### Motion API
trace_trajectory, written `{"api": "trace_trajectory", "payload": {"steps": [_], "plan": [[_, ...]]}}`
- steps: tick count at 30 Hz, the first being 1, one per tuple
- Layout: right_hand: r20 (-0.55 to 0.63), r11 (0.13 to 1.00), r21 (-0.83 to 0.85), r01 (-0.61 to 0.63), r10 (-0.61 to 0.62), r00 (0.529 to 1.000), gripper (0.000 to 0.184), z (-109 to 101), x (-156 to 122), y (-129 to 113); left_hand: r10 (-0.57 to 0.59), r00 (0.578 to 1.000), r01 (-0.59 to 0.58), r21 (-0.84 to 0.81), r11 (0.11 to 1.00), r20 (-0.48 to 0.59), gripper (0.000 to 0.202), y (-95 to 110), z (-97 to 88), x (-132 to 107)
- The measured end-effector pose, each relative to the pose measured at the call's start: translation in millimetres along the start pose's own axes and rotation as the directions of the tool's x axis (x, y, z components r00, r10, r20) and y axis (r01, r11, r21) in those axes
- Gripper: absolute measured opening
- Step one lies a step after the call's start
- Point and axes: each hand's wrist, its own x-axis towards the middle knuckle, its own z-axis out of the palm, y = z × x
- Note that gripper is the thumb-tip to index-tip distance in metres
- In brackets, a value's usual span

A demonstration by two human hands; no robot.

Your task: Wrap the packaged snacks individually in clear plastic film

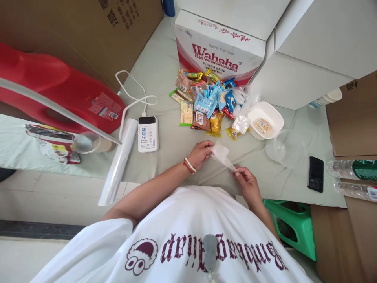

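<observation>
A small clear plastic bag is held between both my hands above the table's near edge. My left hand, with a beaded bracelet at the wrist, pinches its upper end. My right hand pinches its lower corner. Just beyond lies a heap of wrapped snacks, and to their right a white bowl holding one wrapped snack.
A Wahaha carton stands behind the snacks. A white power bank with its cable and a roll of plastic lie at left, beside a red jug. A black phone, water bottles and a green stool are at right.
</observation>
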Motion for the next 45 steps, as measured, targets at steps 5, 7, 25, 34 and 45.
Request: {"api": "trace_trajectory", "payload": {"steps": [5,7,25,34,45], "plan": [[0.088,0.978,-0.135,0.162,-0.151,0.985,0.042,9.4,9.9,-19.5,0.229,0.965,-0.18,0.307,0.935,-0.13,0.016,-2.3,0.9,-23.3],[0.16,0.938,-0.203,0.28,-0.25,0.955,0.045,24.8,22.5,-30.9,0.337,0.929,-0.232,0.473,0.85,-0.151,0.017,-2.0,4.5,-32.5],[-0.134,0.927,0.373,0.051,-0.001,0.991,0.042,42.8,68.5,-32.0,0.146,0.988,-0.147,0.631,0.762,0.055,0.047,-7.8,-39.1,-52.2],[0.111,0.99,0.084,-0.115,0.106,0.988,0.046,70.6,50.0,-20.9,0.208,0.976,-0.153,0.494,0.856,-0.058,0.079,-2.8,-31.9,-54.2],[-0.016,1.0,0.026,-0.012,0.013,1.0,0.054,56.7,58.0,-22.1,-0.091,0.979,0.101,0.043,0.994,-0.181,0.078,3.1,-48.7,-60.8]]}}
